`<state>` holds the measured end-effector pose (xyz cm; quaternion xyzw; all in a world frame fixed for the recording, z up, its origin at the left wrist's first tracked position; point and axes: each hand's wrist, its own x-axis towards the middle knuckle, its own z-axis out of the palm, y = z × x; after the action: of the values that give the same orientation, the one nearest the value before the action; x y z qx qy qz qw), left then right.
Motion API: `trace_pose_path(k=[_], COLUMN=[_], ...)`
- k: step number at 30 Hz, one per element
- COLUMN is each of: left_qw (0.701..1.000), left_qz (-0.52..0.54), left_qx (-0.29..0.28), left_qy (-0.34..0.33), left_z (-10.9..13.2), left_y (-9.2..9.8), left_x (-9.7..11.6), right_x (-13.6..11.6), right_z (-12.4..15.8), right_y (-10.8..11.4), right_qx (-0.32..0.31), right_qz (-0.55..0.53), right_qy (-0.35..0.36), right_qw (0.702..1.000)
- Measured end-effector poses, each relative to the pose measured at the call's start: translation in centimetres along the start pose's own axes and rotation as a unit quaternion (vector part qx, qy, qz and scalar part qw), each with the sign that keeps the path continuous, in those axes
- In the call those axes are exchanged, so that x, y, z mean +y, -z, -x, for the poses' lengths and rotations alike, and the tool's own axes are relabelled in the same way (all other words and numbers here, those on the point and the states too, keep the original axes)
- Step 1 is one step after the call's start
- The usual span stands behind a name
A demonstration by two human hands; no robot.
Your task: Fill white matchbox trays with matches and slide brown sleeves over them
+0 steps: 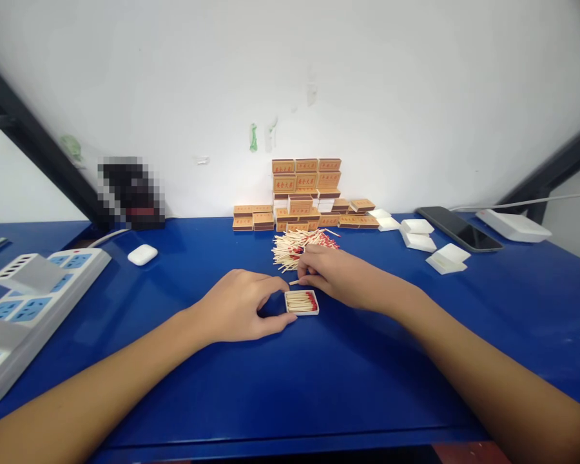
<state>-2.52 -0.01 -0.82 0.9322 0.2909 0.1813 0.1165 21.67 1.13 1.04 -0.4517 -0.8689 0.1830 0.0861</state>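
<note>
A small white matchbox tray (301, 312) lies on the blue table, filled with red-tipped matches (299, 301). My left hand (244, 306) holds the left end of this tray between thumb and index finger. Just above the tray's far edge, my right hand (336, 274) pinches a match (294, 282), whose pale end sticks out to the left; its other end is hidden by the fingers. Behind the right hand lies a loose heap of matches (285, 251), partly covered by that hand.
Orange matchboxes (305, 182) are stacked against the wall. White empty trays (418, 241), a phone (459, 229) and a white box-shaped device (515, 225) sit at the right. To the left are a white earbud case (142, 254) and a power strip (84, 264).
</note>
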Motion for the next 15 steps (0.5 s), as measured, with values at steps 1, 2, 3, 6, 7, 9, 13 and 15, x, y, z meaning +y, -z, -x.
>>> trace_pose_path(k=[1, 2, 3, 6, 7, 9, 13, 15], left_qw=[1.0, 1.0, 1.0, 1.0, 1.0, 1.0, 0.999, 0.999], left_qz=[0.0, 0.0, -0.001, -0.004, -0.005, -0.006, -0.011, -0.015], left_qx=[0.0, -0.001, 0.0, 0.003, 0.005, 0.011, 0.031, 0.031], left_qy=[0.0, -0.001, -0.002, -0.005, -0.004, -0.003, 0.008, 0.016], left_z=[0.0, 0.0, 0.0, 0.0, -0.1, -0.1, 0.0, 0.0], left_y=[0.0, 0.0, 0.0, 0.0, 0.0, 0.0, 0.0, 0.0], left_x=[0.0, 0.0, 0.0, -0.1, -0.1, -0.1, -0.2, -0.2], right_x=[0.0, 0.0, 0.0, -0.1, -0.2, -0.6, -1.6, -2.0], right_z=[0.0, 0.0, 0.0, 0.3, 0.5, 0.8, 1.5, 1.7], right_y=[-0.1, -0.1, -0.1, 0.4, 0.6, 1.2, 1.4, 1.0], right_qx=[-0.004, -0.008, -0.01, 0.0, 0.011, 0.03, 0.016, -0.012], right_qz=[0.006, 0.012, 0.018, 0.023, 0.021, 0.011, -0.002, 0.013], right_qy=[-0.003, -0.006, -0.009, -0.009, -0.008, -0.003, 0.005, 0.005], right_qw=[1.0, 1.0, 1.0, 1.0, 1.0, 0.999, 1.0, 1.0])
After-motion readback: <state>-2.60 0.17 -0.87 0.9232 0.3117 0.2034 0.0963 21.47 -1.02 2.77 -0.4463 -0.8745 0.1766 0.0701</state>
